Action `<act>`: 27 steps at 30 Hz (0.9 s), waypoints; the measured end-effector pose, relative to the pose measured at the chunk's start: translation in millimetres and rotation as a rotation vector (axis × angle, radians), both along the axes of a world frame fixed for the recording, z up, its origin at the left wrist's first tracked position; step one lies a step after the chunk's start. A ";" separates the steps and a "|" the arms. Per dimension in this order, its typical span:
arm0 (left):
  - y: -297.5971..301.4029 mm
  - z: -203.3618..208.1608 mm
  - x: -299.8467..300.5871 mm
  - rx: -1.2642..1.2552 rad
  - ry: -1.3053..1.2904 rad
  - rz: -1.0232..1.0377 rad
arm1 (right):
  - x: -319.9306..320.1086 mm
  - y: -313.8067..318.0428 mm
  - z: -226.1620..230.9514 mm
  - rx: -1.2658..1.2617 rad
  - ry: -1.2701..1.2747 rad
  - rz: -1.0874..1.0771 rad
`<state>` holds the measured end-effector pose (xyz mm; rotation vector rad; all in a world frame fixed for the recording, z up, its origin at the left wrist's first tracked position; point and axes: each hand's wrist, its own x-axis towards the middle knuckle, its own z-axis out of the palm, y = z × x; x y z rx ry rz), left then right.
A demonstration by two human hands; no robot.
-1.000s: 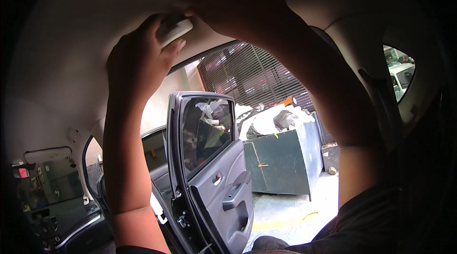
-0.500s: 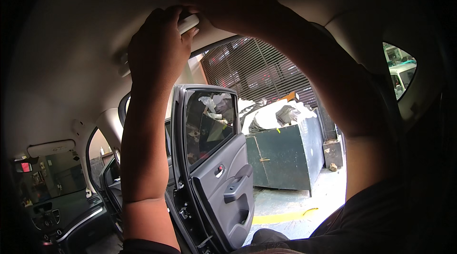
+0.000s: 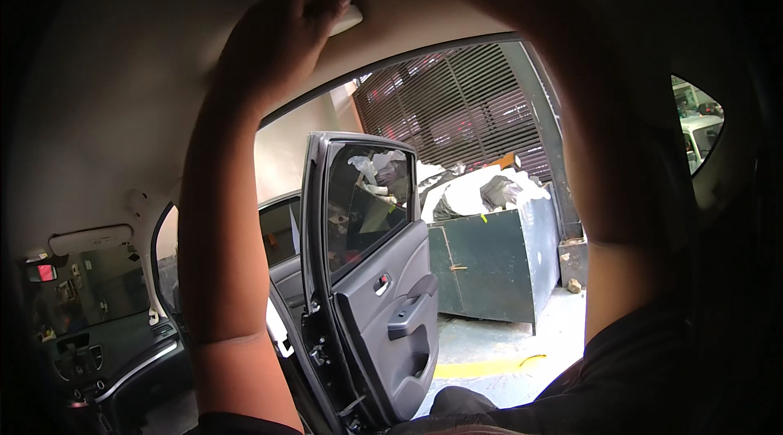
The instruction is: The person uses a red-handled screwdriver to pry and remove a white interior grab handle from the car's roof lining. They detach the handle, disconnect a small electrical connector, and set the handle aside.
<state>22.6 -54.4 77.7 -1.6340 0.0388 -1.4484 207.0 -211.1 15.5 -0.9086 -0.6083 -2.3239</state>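
left hand raised overhead, fingers curled around pale grab handle on headliner.

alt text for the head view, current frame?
Inside a car, the person's left hand is raised to the beige headliner, gripping a pale grab handle; the right hand is out of frame, only its arm shows. Beyond the open rear door stands a dark green dumpster.

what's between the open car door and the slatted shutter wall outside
A dark green waste bin heaped with bags stands between the open door and shutter, in the head view.
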 end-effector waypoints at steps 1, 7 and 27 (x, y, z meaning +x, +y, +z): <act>-2.0 3.0 -3.4 -0.150 0.040 0.064 | 11.8 13.1 -5.1 -0.011 0.003 0.128; -10.1 -1.4 -4.2 -0.410 0.033 0.055 | 30.3 52.0 -27.7 -0.185 -0.101 0.618; -41.2 -26.2 -4.9 0.006 -0.063 0.114 | 31.8 135.4 -78.4 -0.358 -0.271 1.206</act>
